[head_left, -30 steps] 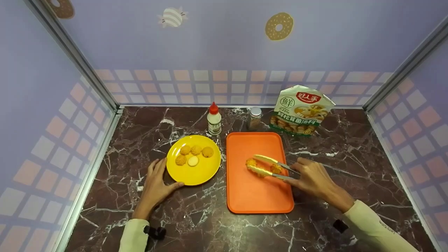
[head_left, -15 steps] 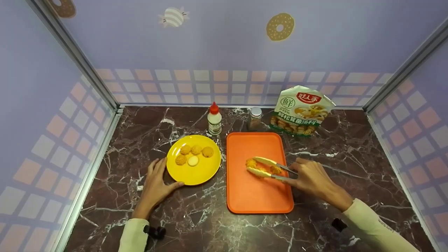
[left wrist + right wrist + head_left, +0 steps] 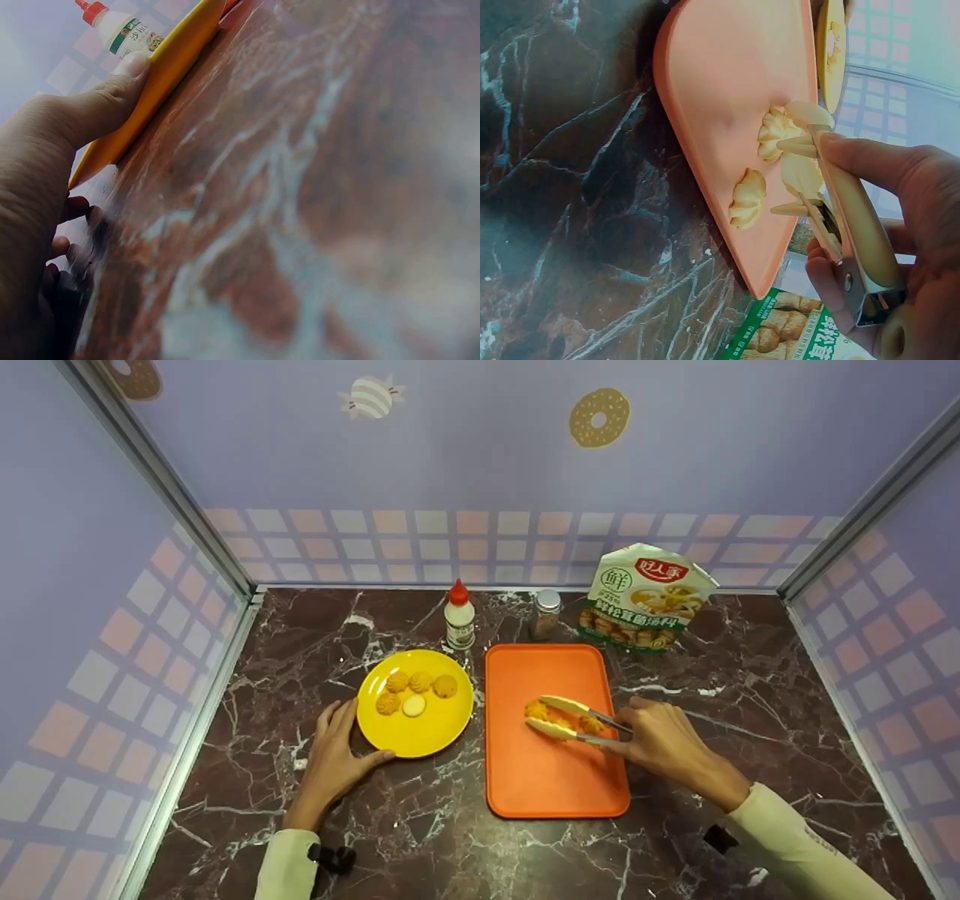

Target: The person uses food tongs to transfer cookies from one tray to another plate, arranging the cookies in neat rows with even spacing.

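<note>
In the head view my left hand [image 3: 334,761] holds the edge of a yellow plate [image 3: 412,739], its thumb over the near rim and fingers along the left side. Several ridged cookies [image 3: 387,704] and one smooth, pale round piece [image 3: 413,705] lie on the plate. My right hand [image 3: 671,742] grips a pair of tongs [image 3: 592,739] with pale tips and silver arms, their tips spread low over an orange tray [image 3: 555,787]. Ridged cookies [image 3: 748,199] lie on the tray around the tongs, one near the far tip [image 3: 536,710] and one under the arms [image 3: 591,724].
Behind the plate stands a squeeze bottle [image 3: 460,626] with a red cap. A spice jar [image 3: 547,615] and a printed food pouch [image 3: 646,598] stand behind the tray. Panel walls enclose the marble-patterned table [image 3: 420,840] at the back and both sides.
My right hand and the tongs have shifted slightly left over the tray, and the far tong tip has come down toward the near side. My left hand and the plate have not moved.
</note>
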`<state>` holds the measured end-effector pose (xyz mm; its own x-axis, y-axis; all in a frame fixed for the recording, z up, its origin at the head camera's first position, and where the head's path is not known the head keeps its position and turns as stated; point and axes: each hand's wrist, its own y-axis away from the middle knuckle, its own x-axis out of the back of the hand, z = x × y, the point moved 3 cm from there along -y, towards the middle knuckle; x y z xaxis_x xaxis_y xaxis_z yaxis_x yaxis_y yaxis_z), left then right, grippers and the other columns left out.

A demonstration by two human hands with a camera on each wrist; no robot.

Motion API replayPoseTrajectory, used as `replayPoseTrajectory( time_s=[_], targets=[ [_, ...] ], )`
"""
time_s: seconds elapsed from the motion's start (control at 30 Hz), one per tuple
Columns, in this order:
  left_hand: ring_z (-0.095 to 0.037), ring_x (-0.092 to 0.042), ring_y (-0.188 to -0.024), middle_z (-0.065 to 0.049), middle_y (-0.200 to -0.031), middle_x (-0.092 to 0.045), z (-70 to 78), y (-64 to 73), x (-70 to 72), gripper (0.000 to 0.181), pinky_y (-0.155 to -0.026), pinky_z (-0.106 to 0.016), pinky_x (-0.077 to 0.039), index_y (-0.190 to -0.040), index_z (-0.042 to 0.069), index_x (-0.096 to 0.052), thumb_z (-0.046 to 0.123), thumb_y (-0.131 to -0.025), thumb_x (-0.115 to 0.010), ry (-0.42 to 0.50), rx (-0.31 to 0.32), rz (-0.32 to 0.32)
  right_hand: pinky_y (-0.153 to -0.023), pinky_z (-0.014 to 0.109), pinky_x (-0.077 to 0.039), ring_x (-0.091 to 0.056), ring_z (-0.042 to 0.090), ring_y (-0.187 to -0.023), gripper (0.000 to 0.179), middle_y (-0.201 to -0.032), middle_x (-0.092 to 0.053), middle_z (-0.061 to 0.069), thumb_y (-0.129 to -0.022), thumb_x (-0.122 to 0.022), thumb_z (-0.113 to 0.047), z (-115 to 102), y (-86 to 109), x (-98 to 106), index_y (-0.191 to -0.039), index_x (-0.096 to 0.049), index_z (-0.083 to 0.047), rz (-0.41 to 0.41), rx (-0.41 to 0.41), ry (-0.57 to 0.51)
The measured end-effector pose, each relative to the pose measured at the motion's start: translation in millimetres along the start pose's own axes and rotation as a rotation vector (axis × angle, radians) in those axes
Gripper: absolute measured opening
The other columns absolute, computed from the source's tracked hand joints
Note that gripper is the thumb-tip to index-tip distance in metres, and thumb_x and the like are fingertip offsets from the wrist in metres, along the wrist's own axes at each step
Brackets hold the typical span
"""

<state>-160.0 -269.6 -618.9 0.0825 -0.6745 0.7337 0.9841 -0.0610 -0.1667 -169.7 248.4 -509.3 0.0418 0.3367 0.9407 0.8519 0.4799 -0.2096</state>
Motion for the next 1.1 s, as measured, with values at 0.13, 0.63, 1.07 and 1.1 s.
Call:
replayPoseTrajectory(
  time_s=[0.13,0.63,1.07,1.1],
  targets=[
    [-0.045,-0.023,-0.162,-0.023,-0.172,-0.039,0.5,0.0,0.4,0.123,-0.123,-0.074,-0.029,-0.172,0.001,-0.034,0.053,-0.080,-0.097,-0.007,-0.004,0.000,-0.047,0.031,-0.039,-0.041,0.008,-0.055,0.037,-0.073,-0.054,-0.004,-0.081,-0.100,-0.034,-1,-0.6,1,-0.078,-0.073,-0.009,-0.002,-0.003,0.009],
    [-0.045,-0.022,-0.163,-0.022,-0.173,-0.039,2.2,-3.0,3.3,0.123,-0.122,-0.076,-0.029,-0.173,0.003,-0.033,0.054,-0.081,-0.097,-0.019,0.001,-0.008,-0.048,0.031,-0.043,-0.044,0.009,-0.056,0.034,-0.075,-0.058,0.000,-0.079,-0.101,-0.028,-1,1.9,-2,-0.086,-0.078,-0.003,0.052,0.051,0.004],
    [-0.048,-0.024,-0.162,-0.024,-0.171,-0.039,-0.4,-0.3,0.7,0.123,-0.123,-0.075,-0.029,-0.172,0.001,-0.034,0.051,-0.080,-0.098,-0.008,-0.019,0.005,-0.047,0.031,-0.042,-0.044,0.008,-0.055,0.037,-0.074,-0.057,-0.002,-0.080,-0.101,-0.033,1,6.7,-10,-0.081,-0.077,-0.005,0.093,0.014,0.004],
    [-0.048,-0.024,-0.162,-0.024,-0.171,-0.039,-0.5,0.0,0.6,0.123,-0.123,-0.075,-0.029,-0.172,0.001,-0.034,0.051,-0.080,-0.098,-0.007,-0.018,0.006,-0.047,0.032,-0.043,-0.045,0.008,-0.055,0.037,-0.074,-0.057,-0.002,-0.079,-0.101,-0.033,0,6.7,-11,-0.081,-0.077,-0.005,0.095,0.012,0.006]
  ],
)
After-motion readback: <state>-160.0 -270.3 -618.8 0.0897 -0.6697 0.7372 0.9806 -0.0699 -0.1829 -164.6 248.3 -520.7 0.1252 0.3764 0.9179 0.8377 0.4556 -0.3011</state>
